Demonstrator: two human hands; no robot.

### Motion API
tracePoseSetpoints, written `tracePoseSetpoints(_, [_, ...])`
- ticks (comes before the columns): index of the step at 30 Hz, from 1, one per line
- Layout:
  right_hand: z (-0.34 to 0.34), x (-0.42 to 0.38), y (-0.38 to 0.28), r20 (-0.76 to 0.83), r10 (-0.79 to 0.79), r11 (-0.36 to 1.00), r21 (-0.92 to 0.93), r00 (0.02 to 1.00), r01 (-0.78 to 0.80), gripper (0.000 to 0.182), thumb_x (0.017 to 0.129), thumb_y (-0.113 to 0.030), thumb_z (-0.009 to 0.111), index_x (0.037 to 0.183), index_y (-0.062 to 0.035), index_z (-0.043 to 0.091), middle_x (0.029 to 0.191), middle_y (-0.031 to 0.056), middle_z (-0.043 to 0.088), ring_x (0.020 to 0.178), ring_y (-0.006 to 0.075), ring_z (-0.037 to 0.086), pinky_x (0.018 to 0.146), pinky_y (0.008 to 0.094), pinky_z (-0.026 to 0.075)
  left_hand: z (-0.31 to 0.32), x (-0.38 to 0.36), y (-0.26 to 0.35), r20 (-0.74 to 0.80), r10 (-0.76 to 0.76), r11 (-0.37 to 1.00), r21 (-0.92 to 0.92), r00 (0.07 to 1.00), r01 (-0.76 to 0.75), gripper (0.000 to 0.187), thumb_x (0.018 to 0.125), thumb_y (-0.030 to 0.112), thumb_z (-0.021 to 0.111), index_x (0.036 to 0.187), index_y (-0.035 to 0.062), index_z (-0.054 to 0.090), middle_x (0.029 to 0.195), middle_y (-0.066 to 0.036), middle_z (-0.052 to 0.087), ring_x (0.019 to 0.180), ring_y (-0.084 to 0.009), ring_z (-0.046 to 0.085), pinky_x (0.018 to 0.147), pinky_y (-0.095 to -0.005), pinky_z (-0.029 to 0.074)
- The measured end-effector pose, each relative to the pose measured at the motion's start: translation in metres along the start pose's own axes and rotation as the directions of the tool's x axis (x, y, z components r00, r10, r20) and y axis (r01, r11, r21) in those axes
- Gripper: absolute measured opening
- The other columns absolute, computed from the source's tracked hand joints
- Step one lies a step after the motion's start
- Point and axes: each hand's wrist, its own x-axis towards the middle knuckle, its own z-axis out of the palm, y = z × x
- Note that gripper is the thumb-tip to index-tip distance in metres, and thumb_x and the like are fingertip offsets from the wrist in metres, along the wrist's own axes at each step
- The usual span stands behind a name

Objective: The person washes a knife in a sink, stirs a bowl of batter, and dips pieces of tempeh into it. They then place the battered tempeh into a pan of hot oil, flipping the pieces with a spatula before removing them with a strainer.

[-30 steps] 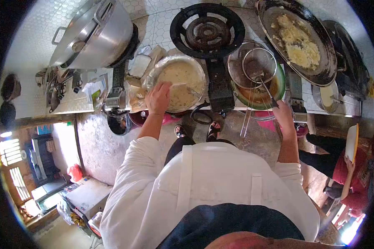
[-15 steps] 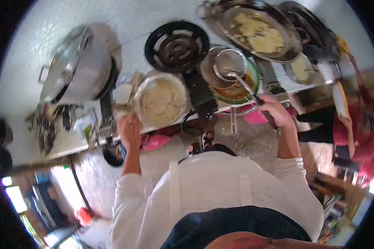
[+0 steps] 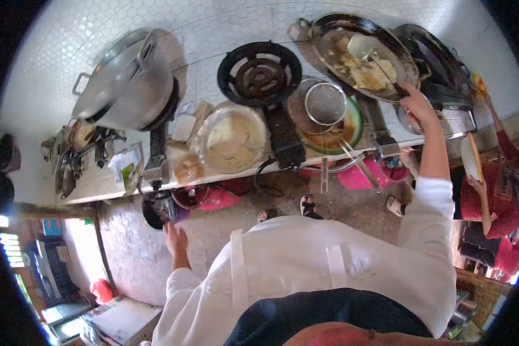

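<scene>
My right hand [image 3: 419,108] is wrapped round the dark handle of a metal spatula [image 3: 360,47]. The spatula's blade is over a large wok [image 3: 323,36], where yellowish fried food [image 3: 373,76] lies. Down in front of the counter hangs my left hand [image 3: 175,237], its fingers loosely stretched and holding nothing, near a small black pan [image 3: 154,214]. A round mesh strainer [image 3: 325,104] rests over a green-rimmed bowl [image 3: 354,124], its handle pointing towards me. Left of it stands a basin of pale batter [image 3: 234,138].
A big lidded pot [image 3: 127,86] stands on the left burner. The middle burner [image 3: 259,74] is bare. Pink tubs [image 3: 366,173] sit below the counter. At the right, a person in red [image 3: 493,193] holds a white tray [image 3: 472,155].
My right hand has let go of the strainer, moved up and right, and now holds the spatula at the wok. My left hand has dropped from the batter basin to below the counter edge.
</scene>
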Motion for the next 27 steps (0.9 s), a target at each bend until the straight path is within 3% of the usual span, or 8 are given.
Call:
tracePoseSetpoints(2, [-0.012, 0.044, 0.021, -0.092, -0.087, 0.963, -0.262, 0.992, 0.06, 0.039, 0.069, -0.007, 0.048, 0.108, -0.0012, 0.052, 0.071, 0.0147, 0.058, 0.06, 0.0231, 0.056, 0.051, 0.033, 0.044, 0.05, -0.027, -0.096, 0.25, -0.119, 0.985, 0.15, 0.961, 0.083, 0.025, 0.077, 0.016, 0.049, 0.099, 0.0048, 0.053, 0.101, -0.019, 0.053, 0.097, -0.0363, 0.048, 0.08, -0.0439, 0.04])
tracePoseSetpoints(3, [-0.02, 0.071, 0.032, -0.059, -0.124, 0.938, -0.332, 0.991, 0.097, 0.032, 0.069, -0.006, 0.048, 0.099, -0.0007, 0.057, 0.076, 0.0158, 0.06, 0.067, 0.0273, 0.059, 0.055, 0.0356, 0.045, 0.128, -0.047, -0.211, 0.34, 0.003, 0.958, 0.267, 0.94, -0.1, 0.022, 0.077, 0.021, 0.048, 0.09, 0.0061, 0.057, 0.092, -0.015, 0.057, 0.089, -0.0359, 0.052, 0.079, -0.0433, 0.041])
tracePoseSetpoints(8, [-0.015, 0.119, 0.025, -0.145, 0.003, 0.838, -0.54, 0.989, -0.081, 0.029, 0.071, -0.009, 0.045, 0.094, -0.0018, 0.062, 0.094, 0.0212, 0.061, 0.088, 0.0329, 0.06, 0.073, 0.0439, 0.046, 0.161, -0.112, -0.189, 0.807, -0.029, 0.837, 0.342, 0.59, -0.428, 0.018, 0.077, 0.021, 0.048, 0.088, 0.0127, 0.058, 0.09, -0.007, 0.059, 0.089, -0.0273, 0.054, 0.079, -0.0408, 0.042])
tracePoseSetpoints(10, [-0.006, 0.14, 0.029, -0.026, -0.1, 0.647, -0.762, 0.995, 0.046, 0.028, 0.073, -0.014, 0.046, 0.093, -0.0036, 0.063, 0.095, 0.0168, 0.062, 0.089, 0.0324, 0.06, 0.077, 0.0444, 0.045, 0.165, -0.124, -0.172, 0.857, -0.003, 0.773, 0.328, 0.515, -0.542, 0.017, 0.077, 0.021, 0.047, 0.088, 0.0154, 0.059, 0.089, -0.004, 0.06, 0.089, -0.0239, 0.055, 0.079, -0.0398, 0.043])
tracePoseSetpoints(18, [-0.043, 0.135, -0.003, -0.034, -0.156, 0.723, -0.685, 0.987, 0.09, 0.031, 0.077, -0.018, 0.046, 0.1, -0.0058, 0.063, 0.105, 0.0141, 0.06, 0.096, 0.0301, 0.058, 0.078, 0.0405, 0.048, 0.187, -0.133, -0.155, 0.871, 0.199, 0.542, 0.284, 0.449, -0.791, 0.018, 0.078, 0.023, 0.047, 0.092, 0.0225, 0.058, 0.094, 0.006, 0.06, 0.094, -0.0124, 0.055, 0.081, -0.0349, 0.043])
tracePoseSetpoints(21, [-0.058, 0.139, -0.015, -0.181, 0.043, 0.712, -0.684, 0.983, -0.157, 0.032, 0.078, -0.019, 0.045, 0.103, -0.0062, 0.062, 0.107, 0.0129, 0.06, 0.097, 0.0287, 0.058, 0.08, 0.0399, 0.047, 0.19, -0.129, -0.138, 0.833, 0.379, 0.354, 0.272, 0.404, -0.895, 0.024, 0.078, 0.025, 0.047, 0.101, 0.0232, 0.055, 0.104, 0.01, 0.058, 0.103, -0.008, 0.052, 0.085, -0.0312, 0.041])
tracePoseSetpoints(25, [-0.048, 0.185, 0.011, -0.167, 0.035, 0.68, -0.718, 0.985, -0.146, 0.033, 0.079, -0.021, 0.045, 0.106, -0.0071, 0.061, 0.109, 0.0116, 0.059, 0.1, 0.0286, 0.057, 0.082, 0.0408, 0.046, 0.2, -0.153, -0.13, 0.864, 0.151, 0.695, 0.252, 0.48, -0.673, 0.02, 0.078, 0.025, 0.052, 0.098, 0.0239, 0.057, 0.102, 0.01, 0.059, 0.105, -0.0083, 0.05, 0.091, -0.031, 0.036])
tracePoseSetpoints(27, [-0.04, 0.213, 0.021, -0.11, 0.002, 0.698, -0.711, 0.994, -0.08, 0.034, 0.079, -0.021, 0.045, 0.106, -0.0071, 0.06, 0.11, 0.0124, 0.059, 0.101, 0.0294, 0.057, 0.082, 0.0413, 0.046, 0.202, -0.167, -0.126, 0.879, 0.198, 0.627, 0.227, 0.434, -0.746, 0.023, 0.075, 0.025, 0.057, 0.098, 0.0234, 0.058, 0.103, 0.009, 0.059, 0.101, -0.0097, 0.052, 0.084, -0.0311, 0.041])
